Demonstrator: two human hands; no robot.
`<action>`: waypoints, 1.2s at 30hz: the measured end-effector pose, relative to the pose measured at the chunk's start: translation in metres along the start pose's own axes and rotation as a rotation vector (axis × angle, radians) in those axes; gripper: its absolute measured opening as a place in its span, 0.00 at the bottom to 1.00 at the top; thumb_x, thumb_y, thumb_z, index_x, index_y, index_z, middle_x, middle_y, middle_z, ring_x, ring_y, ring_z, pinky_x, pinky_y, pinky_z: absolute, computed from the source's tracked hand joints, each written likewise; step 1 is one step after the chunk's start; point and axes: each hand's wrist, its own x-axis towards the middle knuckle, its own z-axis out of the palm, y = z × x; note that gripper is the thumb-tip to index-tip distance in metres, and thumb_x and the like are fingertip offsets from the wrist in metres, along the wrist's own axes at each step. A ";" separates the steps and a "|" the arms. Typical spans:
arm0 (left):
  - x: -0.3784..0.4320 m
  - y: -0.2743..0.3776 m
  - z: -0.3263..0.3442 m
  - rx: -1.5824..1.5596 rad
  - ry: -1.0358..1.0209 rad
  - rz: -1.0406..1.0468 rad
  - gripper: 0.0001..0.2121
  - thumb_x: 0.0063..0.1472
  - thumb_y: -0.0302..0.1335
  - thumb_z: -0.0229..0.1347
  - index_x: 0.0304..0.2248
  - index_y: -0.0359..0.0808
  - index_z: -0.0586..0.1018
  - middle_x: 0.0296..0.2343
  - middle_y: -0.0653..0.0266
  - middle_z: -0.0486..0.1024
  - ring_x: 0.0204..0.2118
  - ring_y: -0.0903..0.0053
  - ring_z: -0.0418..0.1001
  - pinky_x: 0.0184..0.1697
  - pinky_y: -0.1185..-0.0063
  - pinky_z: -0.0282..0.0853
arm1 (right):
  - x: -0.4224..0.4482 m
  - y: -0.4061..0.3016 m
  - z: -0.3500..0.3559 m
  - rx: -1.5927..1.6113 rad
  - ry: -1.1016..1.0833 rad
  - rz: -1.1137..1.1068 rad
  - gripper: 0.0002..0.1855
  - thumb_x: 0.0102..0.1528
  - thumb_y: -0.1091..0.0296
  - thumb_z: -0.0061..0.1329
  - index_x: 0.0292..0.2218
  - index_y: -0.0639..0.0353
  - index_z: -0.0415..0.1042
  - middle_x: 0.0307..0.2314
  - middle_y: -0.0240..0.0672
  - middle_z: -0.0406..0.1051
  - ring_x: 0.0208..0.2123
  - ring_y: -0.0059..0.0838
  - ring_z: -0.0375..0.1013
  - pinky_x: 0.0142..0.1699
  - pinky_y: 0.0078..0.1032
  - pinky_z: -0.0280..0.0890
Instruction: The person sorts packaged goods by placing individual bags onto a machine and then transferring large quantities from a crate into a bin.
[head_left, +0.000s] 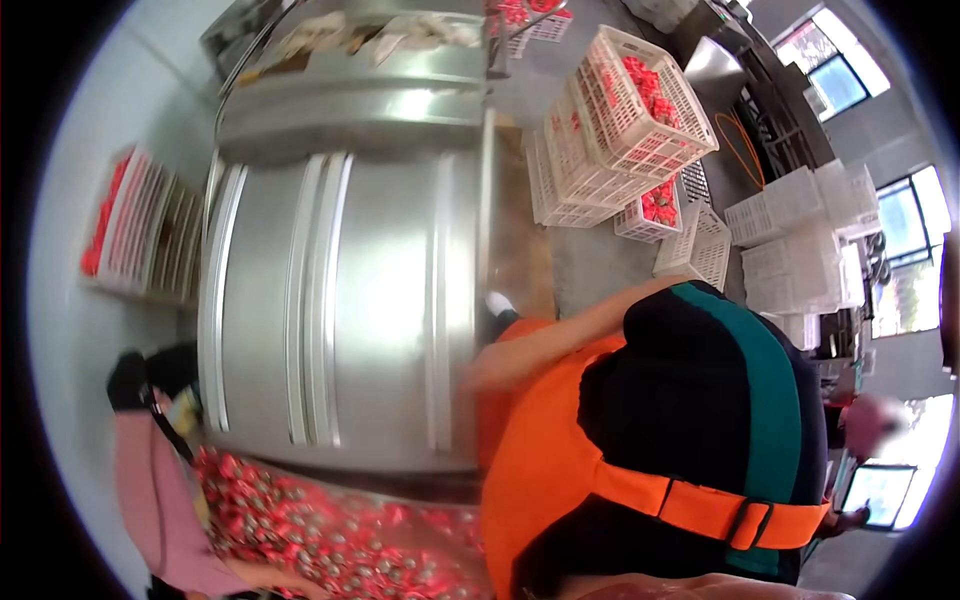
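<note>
My right arm reaches across my orange apron. My right hand is blurred beside the near edge of a stainless-steel work surface, its fingers indistinct. My left forearm runs along the bottom edge of the view. A blurred skin-toned shape over the red items may be my left hand; its fingers and any hold are unclear. Many small red-wrapped items with round, dull metallic-looking spots fill the area beside the steel surface.
Across the red items, a co-worker in a pink top reaches an arm toward them. Stacked white plastic crates hold red items. More white crates stand at right. Another crate sits beyond the steel surface. Cloths lie at its far end.
</note>
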 end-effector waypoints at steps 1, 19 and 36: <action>0.010 0.037 -0.003 -0.009 0.030 -0.010 0.28 0.60 0.45 0.41 0.52 0.31 0.60 0.52 0.52 0.58 0.54 0.59 0.56 0.55 0.63 0.51 | -0.014 0.014 -0.016 -0.014 0.032 0.006 0.11 0.51 0.69 0.38 0.36 0.62 0.64 0.29 0.45 0.68 0.29 0.46 0.69 0.33 0.38 0.64; 0.143 0.403 -0.026 -0.400 0.136 0.248 0.31 0.58 0.46 0.44 0.52 0.29 0.60 0.48 0.49 0.61 0.50 0.54 0.59 0.53 0.62 0.53 | -0.312 0.079 -0.156 -0.272 0.347 0.752 0.13 0.45 0.62 0.45 0.35 0.53 0.67 0.28 0.36 0.70 0.29 0.39 0.71 0.31 0.33 0.67; 0.209 0.639 0.048 -0.489 -0.376 0.606 0.26 0.49 0.25 0.48 0.50 0.30 0.61 0.49 0.48 0.57 0.51 0.55 0.57 0.51 0.66 0.56 | -0.721 0.244 -0.287 -0.515 0.967 1.765 0.10 0.49 0.72 0.42 0.34 0.63 0.70 0.31 0.46 0.70 0.35 0.44 0.70 0.38 0.37 0.66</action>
